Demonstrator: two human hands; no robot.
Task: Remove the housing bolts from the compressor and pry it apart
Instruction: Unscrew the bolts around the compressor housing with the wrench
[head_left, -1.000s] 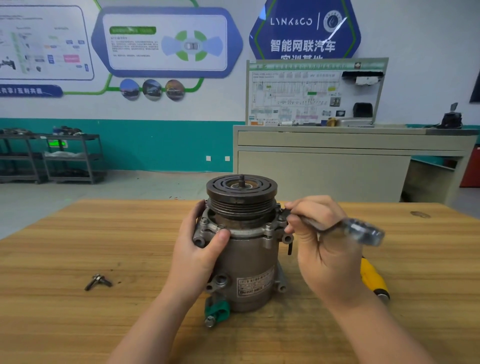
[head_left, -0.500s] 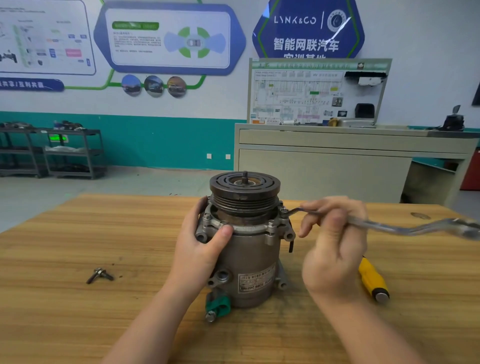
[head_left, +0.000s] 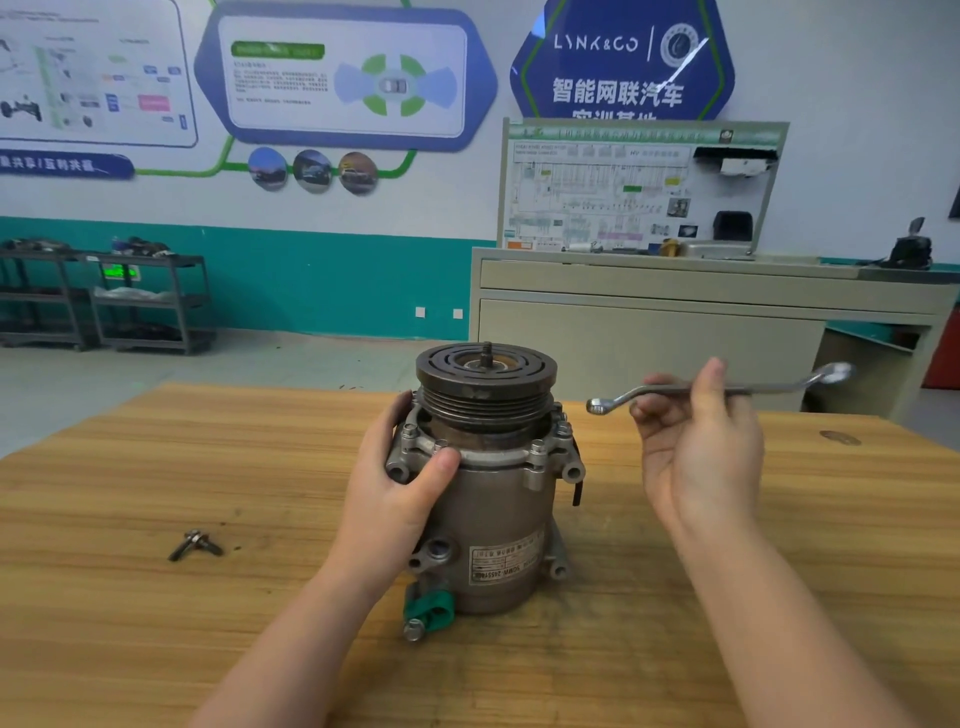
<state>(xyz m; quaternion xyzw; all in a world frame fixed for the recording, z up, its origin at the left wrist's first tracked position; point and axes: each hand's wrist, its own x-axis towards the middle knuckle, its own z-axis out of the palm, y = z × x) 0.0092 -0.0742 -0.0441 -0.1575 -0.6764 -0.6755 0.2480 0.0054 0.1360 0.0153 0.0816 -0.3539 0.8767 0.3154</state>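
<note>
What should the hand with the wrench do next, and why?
Probably lower the wrench so its ring end drops onto a bolt on the compressor flange. The right hand holds the wrench in the air, beside the compressor and off every bolt, while the left hand grips the housing. Bolts sit in the flange; two bolts lie on the table.

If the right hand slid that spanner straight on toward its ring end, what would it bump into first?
Probably the compressor: the wrench held by the right hand points its ring end left at the bolted flange just under the pulley. A small gap remains; depth is hard to judge.
</note>
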